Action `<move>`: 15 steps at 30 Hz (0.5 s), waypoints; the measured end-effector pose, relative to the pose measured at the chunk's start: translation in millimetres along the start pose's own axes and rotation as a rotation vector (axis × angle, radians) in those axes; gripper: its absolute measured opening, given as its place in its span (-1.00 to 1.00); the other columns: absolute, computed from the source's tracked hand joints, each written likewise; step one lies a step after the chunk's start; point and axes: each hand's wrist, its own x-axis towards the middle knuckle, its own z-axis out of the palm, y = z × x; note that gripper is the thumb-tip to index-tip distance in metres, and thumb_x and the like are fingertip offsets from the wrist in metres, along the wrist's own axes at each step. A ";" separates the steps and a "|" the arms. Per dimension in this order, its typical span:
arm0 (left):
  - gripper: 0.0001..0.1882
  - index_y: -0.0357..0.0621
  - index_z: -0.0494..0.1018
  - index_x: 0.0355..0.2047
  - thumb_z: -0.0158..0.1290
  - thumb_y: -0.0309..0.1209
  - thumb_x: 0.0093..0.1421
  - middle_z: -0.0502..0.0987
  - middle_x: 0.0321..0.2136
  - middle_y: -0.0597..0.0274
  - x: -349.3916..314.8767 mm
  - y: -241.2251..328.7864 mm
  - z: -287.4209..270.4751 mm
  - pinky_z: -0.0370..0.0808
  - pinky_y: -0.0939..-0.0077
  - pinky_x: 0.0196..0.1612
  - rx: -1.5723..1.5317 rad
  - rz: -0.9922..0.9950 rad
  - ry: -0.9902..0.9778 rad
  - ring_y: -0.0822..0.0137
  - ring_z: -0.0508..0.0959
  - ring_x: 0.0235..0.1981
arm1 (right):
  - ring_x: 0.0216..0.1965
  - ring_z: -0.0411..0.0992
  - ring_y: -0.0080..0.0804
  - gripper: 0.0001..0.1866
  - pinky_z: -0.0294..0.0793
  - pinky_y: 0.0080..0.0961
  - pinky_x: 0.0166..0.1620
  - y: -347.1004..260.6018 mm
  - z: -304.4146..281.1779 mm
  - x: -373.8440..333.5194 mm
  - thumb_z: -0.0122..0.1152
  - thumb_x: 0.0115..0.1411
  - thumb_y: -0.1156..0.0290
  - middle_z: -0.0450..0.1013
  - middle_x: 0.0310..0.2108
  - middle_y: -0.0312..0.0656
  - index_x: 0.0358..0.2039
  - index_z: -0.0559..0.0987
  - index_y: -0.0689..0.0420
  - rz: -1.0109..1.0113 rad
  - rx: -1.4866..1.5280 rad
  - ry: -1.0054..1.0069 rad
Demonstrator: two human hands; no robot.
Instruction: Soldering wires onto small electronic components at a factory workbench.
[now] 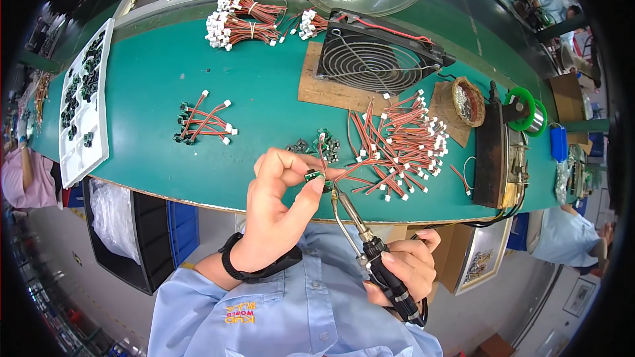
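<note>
Seen from the head camera, the left hand [281,208] is raised over the near edge of the green worktop [152,73], thumb and fingertips pressed together on a small green part [311,176] with a red wire [322,152] running up from it. A black band sits on that wrist. The right hand [403,268] is closed around the black handle of a soldering iron [360,228], which slants up and to the left so that its metal tip meets the small green part just beside the left thumb.

Beyond the hands, a loose pile of wires [400,142] with white plugs lies on the worktop, and a little cluster of green parts [311,145] sits just left of it. Farther left is a small bunch of finished wires [205,122], well apart from the hands. Tied bundles of wires [241,20] lie near the far edge. A black fan [380,56] rests on a board behind the pile, with a round wire sponge [468,101] and a green spool of solder [526,109] to its right. A white tray [83,102] holding dark parts lies at the left end.
</note>
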 end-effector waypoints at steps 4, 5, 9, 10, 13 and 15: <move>-0.86 -0.19 0.20 -0.39 -0.04 -0.56 0.13 0.59 -0.37 0.17 -0.4 -1.0 -1.0 0.19 0.46 -0.06 0.027 0.013 -0.008 0.40 0.32 -0.25 | -0.40 0.44 -0.52 -0.58 0.05 -0.33 0.03 -0.1 -0.6 -0.2 0.37 -0.21 0.29 0.51 -0.54 -0.40 -0.25 0.55 0.01 0.008 0.002 -0.013; -0.87 -0.19 0.20 -0.39 -0.04 -0.56 0.13 0.59 -0.37 0.17 -0.5 -1.3 -1.1 0.19 0.46 -0.06 0.034 0.017 -0.011 0.40 0.31 -0.25 | -0.39 0.44 -0.52 -0.58 0.05 -0.32 0.03 0.2 -0.2 -0.7 0.38 -0.21 0.29 0.51 -0.54 -0.41 -0.25 0.55 0.01 0.006 0.003 -0.011; -0.87 -0.19 0.20 -0.39 -0.04 -0.55 0.13 0.59 -0.36 0.17 -0.5 0.2 -0.4 0.18 0.46 -0.06 0.018 0.003 -0.002 0.40 0.32 -0.25 | -0.39 0.45 -0.52 -0.57 0.06 -0.32 0.02 1.0 0.0 -2.0 0.38 -0.21 0.29 0.51 -0.54 -0.41 -0.24 0.55 0.01 -0.001 0.001 -0.009; -0.87 -0.19 0.20 -0.39 -0.04 -0.55 0.13 0.59 -0.36 0.17 -0.4 0.6 -0.2 0.18 0.46 -0.06 0.018 0.003 -0.001 0.40 0.32 -0.25 | -0.39 0.45 -0.52 -0.57 0.06 -0.32 0.02 1.3 -0.1 -2.4 0.38 -0.21 0.29 0.51 -0.54 -0.41 -0.24 0.54 0.01 -0.003 0.000 -0.010; -0.87 -0.19 0.20 -0.40 -0.04 -0.55 0.13 0.58 -0.35 0.16 -0.1 1.1 0.8 0.18 0.46 -0.06 0.003 -0.004 -0.003 0.39 0.32 -0.25 | -0.38 0.45 -0.52 -0.56 0.06 -0.32 0.02 1.9 -0.5 -3.8 0.39 -0.21 0.29 0.51 -0.54 -0.41 -0.23 0.54 0.01 -0.001 -0.002 -0.016; -0.87 -0.19 0.18 -0.36 -0.06 -0.54 0.16 0.52 -0.29 0.09 0.6 -1.1 -2.9 0.25 0.43 -0.05 0.024 0.009 -0.056 0.30 0.39 -0.21 | -0.38 0.45 -0.52 -0.56 0.06 -0.32 0.02 2.5 -0.4 -5.4 0.39 -0.21 0.29 0.51 -0.54 -0.41 -0.23 0.54 0.00 0.001 -0.004 -0.017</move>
